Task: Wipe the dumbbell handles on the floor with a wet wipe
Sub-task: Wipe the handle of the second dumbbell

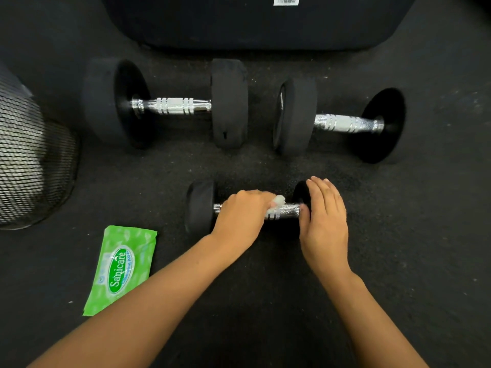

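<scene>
A small black dumbbell [200,207] lies on the dark floor in front of me, its chrome handle [285,211] partly showing. My left hand [243,215] wraps over the handle and holds a white wet wipe [278,201] against it. My right hand [325,221] lies with straight fingers over the dumbbell's right weight, which it mostly hides. Two larger dumbbells lie behind: one at the left [172,104], one at the right [345,123], both with bare chrome handles.
A green pack of wet wipes [122,266] lies on the floor at the near left. A black mesh bin [32,160] stands at the left edge. A large dark padded object [252,22] sits at the back.
</scene>
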A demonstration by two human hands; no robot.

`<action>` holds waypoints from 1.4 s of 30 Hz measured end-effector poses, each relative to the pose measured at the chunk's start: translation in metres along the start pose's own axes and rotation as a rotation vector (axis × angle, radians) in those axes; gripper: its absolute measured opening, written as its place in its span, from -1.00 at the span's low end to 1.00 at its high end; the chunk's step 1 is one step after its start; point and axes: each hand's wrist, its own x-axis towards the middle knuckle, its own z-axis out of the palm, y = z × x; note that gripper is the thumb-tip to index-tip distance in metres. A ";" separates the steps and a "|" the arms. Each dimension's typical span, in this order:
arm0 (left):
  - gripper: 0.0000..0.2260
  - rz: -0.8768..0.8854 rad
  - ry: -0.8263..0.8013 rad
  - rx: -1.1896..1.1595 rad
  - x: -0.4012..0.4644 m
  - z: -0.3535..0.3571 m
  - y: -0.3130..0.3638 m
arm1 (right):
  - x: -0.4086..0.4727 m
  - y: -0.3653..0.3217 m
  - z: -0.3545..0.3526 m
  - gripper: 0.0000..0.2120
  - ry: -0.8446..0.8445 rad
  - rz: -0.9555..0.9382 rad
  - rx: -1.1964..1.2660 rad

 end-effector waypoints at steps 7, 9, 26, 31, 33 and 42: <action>-0.67 0.385 0.318 0.098 -0.038 0.026 -0.022 | -0.003 0.002 -0.001 -0.59 0.000 -0.013 0.003; -0.70 0.408 0.365 0.126 -0.045 0.028 -0.023 | -0.005 0.003 -0.002 -0.59 -0.005 -0.022 0.011; -0.71 0.394 0.245 0.270 -0.032 0.014 -0.014 | 0.003 0.001 -0.001 -0.57 0.002 -0.011 0.014; -0.69 0.462 0.196 0.258 -0.018 0.016 -0.003 | 0.007 0.002 -0.002 -0.59 -0.008 -0.026 0.004; -0.69 0.429 0.198 0.269 -0.027 0.008 -0.013 | 0.008 0.002 -0.004 -0.62 -0.022 -0.026 0.003; -0.67 0.149 -0.018 0.303 -0.006 -0.011 0.007 | 0.007 -0.001 -0.003 -0.57 -0.014 -0.005 -0.004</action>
